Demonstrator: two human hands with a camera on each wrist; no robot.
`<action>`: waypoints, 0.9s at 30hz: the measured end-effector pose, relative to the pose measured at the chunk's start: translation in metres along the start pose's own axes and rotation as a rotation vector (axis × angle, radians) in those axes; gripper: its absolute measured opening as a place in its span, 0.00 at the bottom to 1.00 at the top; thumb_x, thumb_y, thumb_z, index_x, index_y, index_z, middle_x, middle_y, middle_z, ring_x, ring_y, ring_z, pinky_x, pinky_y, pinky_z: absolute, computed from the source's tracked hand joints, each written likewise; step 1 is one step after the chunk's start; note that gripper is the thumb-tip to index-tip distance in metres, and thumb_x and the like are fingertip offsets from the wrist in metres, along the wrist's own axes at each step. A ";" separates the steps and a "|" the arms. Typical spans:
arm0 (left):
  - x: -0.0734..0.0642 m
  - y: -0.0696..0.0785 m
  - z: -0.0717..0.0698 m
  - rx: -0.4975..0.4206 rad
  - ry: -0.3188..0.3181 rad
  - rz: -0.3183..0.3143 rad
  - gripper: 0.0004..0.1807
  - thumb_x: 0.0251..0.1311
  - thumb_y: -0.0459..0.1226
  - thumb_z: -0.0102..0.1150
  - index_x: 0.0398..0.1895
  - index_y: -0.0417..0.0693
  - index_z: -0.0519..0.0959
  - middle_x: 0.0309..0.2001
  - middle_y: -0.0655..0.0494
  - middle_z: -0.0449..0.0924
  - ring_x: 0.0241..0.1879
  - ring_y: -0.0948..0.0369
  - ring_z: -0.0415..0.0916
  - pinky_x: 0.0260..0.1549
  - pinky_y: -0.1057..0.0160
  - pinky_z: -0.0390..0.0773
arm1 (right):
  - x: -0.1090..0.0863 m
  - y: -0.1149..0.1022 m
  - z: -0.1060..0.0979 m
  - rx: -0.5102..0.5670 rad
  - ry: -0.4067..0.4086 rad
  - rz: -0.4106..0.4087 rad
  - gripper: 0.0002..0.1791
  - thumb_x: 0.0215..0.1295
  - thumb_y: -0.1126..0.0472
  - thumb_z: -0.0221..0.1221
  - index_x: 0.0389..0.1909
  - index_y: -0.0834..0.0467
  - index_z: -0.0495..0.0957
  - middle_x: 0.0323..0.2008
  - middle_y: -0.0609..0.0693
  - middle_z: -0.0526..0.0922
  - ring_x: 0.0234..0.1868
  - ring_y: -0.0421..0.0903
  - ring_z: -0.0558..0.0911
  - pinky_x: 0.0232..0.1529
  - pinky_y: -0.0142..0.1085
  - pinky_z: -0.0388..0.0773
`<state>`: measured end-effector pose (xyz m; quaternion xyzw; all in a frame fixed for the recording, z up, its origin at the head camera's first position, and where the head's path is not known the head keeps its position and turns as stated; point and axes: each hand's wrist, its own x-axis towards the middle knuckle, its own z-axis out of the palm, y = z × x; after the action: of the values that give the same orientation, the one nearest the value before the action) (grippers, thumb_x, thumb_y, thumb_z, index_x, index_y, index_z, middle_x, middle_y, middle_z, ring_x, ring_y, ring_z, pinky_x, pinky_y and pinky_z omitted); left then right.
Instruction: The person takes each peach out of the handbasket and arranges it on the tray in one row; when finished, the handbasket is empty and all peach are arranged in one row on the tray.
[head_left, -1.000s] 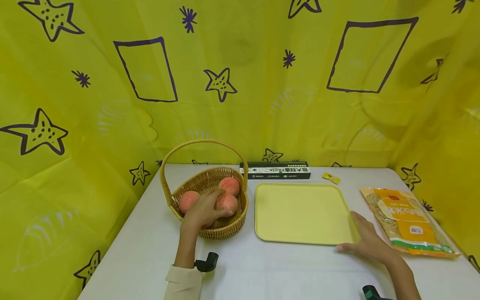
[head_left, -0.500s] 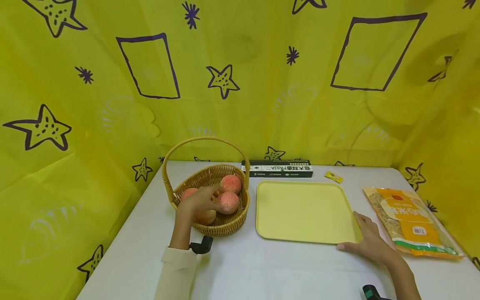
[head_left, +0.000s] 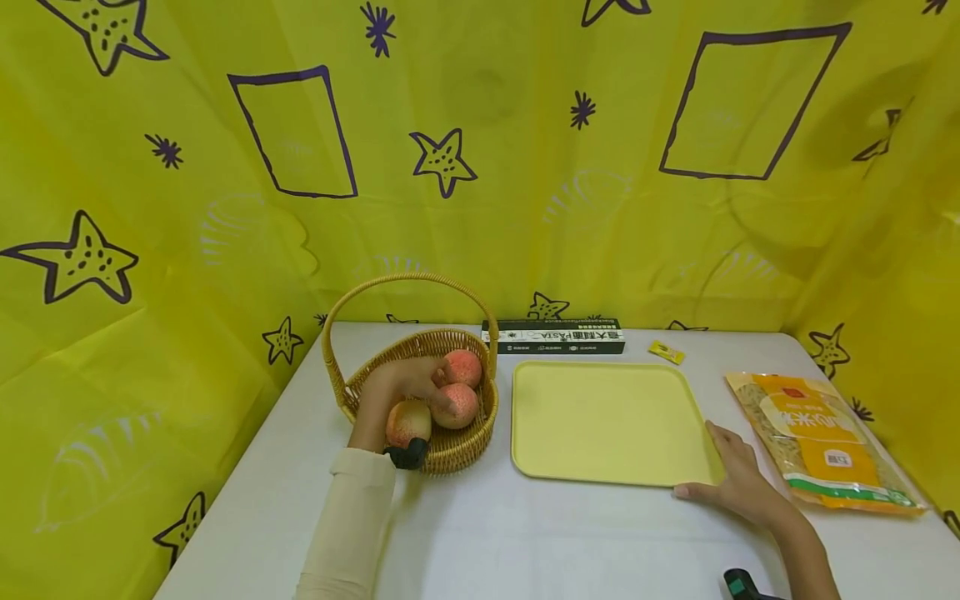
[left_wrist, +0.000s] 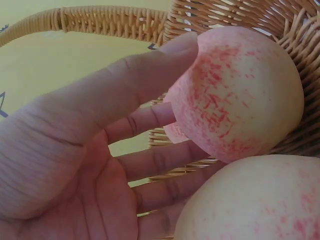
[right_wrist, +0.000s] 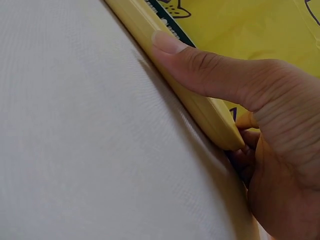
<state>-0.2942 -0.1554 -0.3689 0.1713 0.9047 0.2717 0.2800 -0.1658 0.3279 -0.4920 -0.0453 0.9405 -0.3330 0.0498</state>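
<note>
My left hand (head_left: 405, 379) reaches into a wicker basket (head_left: 461, 454) and holds a pink-speckled peach (head_left: 463, 408). In the left wrist view the thumb lies against that peach (left_wrist: 245, 95), with the fingers passing behind it. A second peach (head_left: 465, 367) sits just behind, and a paler one (head_left: 407, 421) lies below the hand, under the wrist. The basket's left part is hidden by the hand. My right hand (head_left: 738, 479) grips the near right corner of a yellow tray (head_left: 611, 425). Its thumb rests along the tray's rim (right_wrist: 202, 112), fingers bent round the corner.
Behind the tray lies a dark pasta box (head_left: 558, 337), with a small yellow packet (head_left: 666, 352) to its right. A large orange-and-clear bag of grain (head_left: 817, 442) lies right of the tray. The basket's tall handle (head_left: 408, 275) arches over the fruit. A yellow patterned curtain surrounds the white table.
My left hand has shifted within the basket, off the left peaches and farther in, so the paler front peach now shows. The right hand stays at the tray's corner.
</note>
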 end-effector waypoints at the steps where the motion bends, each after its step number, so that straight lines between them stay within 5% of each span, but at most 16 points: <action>1: 0.002 0.000 -0.001 -0.015 -0.015 -0.006 0.27 0.52 0.39 0.72 0.54 0.43 0.72 0.55 0.46 0.74 0.52 0.54 0.72 0.51 0.56 0.74 | 0.000 0.000 0.000 0.003 0.002 -0.003 0.67 0.52 0.46 0.71 0.74 0.72 0.34 0.68 0.80 0.44 0.65 0.79 0.47 0.55 0.75 0.52; 9: 0.013 -0.005 -0.004 -0.072 -0.101 0.017 0.27 0.53 0.38 0.69 0.56 0.43 0.70 0.53 0.46 0.74 0.45 0.58 0.71 0.45 0.61 0.74 | -0.002 0.000 0.001 0.004 0.009 -0.002 0.66 0.52 0.46 0.71 0.74 0.72 0.34 0.68 0.80 0.44 0.66 0.78 0.47 0.55 0.75 0.52; 27: 0.019 -0.014 0.000 -0.057 -0.141 0.091 0.30 0.50 0.39 0.69 0.58 0.48 0.71 0.60 0.48 0.71 0.56 0.55 0.69 0.57 0.56 0.70 | -0.002 -0.001 0.001 0.020 0.016 0.011 0.67 0.51 0.46 0.71 0.75 0.71 0.34 0.69 0.79 0.43 0.66 0.77 0.46 0.56 0.75 0.51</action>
<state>-0.3117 -0.1581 -0.3851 0.2230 0.8658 0.2973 0.3351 -0.1639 0.3268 -0.4917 -0.0367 0.9377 -0.3426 0.0445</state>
